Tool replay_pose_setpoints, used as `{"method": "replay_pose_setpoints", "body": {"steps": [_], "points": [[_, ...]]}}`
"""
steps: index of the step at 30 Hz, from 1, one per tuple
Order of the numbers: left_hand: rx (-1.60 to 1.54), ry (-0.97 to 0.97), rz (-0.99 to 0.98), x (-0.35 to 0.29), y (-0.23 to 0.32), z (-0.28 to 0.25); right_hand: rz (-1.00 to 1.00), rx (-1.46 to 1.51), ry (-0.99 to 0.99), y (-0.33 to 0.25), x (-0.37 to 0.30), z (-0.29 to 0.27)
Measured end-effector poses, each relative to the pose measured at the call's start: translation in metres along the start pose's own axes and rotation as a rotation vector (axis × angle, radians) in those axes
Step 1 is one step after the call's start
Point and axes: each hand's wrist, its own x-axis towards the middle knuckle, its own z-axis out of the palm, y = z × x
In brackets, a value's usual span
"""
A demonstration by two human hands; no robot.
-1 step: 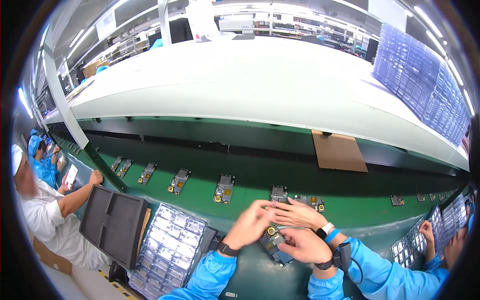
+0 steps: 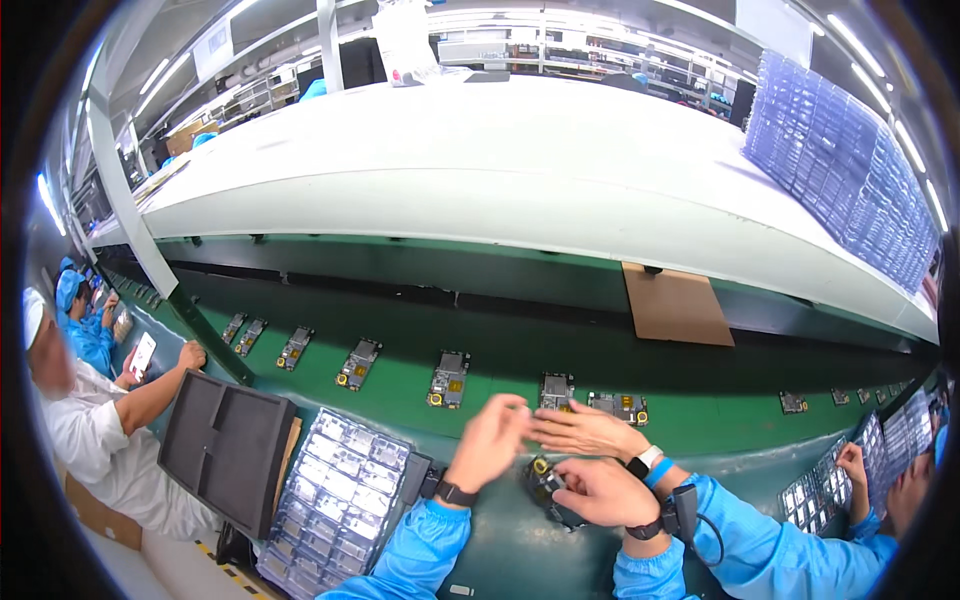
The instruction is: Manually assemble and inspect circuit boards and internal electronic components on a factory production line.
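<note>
Holding a circuit board above the table, the right hand is gripping it from its right side, thumb and fingers closing narrowly on it. Up and to the left of that circuit board, the left hand is curling its fingers; they are blurring at the tips, so I cannot tell whether they are holding anything. Just beyond the circuit board, a co-worker's hand is reaching in from the right, its fingertips pointing toward the left hand. Well to the left of the circuit board, a clear plastic tray is lying beside a black tray. Beyond the circuit board, other boards are resting in a row on a green strip. Farther behind it, a white shelf is running across, with stacked clear trays standing on its right end.
</note>
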Motion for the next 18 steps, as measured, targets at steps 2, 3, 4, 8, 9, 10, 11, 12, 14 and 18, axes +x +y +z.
{"method": "replay_pose_setpoints", "body": {"steps": [2, 3, 4, 8, 9, 10, 11, 12, 14, 18], "points": [[0.743, 0.473, 0.327, 0.021, -0.034, -0.024, -0.008, -0.065, -0.061, -0.012, -0.001, -0.001], [0.947, 0.666, 0.288, 0.026, -0.039, -0.027, -0.033, -0.037, -0.082, -0.007, 0.001, 0.002], [1.147, 0.863, 0.241, 0.031, -0.044, -0.031, -0.059, -0.009, -0.104, -0.001, 0.003, 0.005], [1.053, 0.646, 0.045, 0.034, -0.058, -0.049, -0.006, 0.054, -0.15, 0.02, 0.019, 0.027], [0.935, 0.69, 0.088, 0.039, -0.059, -0.041, 0.02, 0.274, -0.068, 0.042, 0.023, 0.042], [0.923, 0.7, 0.086, 0.04, -0.059, -0.04, 0.046, 0.496, 0.009, 0.053, 0.028, 0.049], [0.715, 0.736, 0.126, 0.039, -0.057, -0.044, 0.088, 0.606, 0.023, 0.042, 0.034, 0.048], [0.506, 0.767, 0.167, 0.037, -0.056, -0.048, 0.08, 0.594, 0.008, 0.043, 0.041, 0.053], [0.493, 0.835, 0.234, 0.043, -0.076, -0.072, 0.205, 0.902, 0.185, 0.049, 0.062, 0.071], [-0.259, 0.769, 0.331, 0.035, -0.057, -0.078, 0.261, 1.32, 0.443, 0.045, 0.115, 0.08]]}}
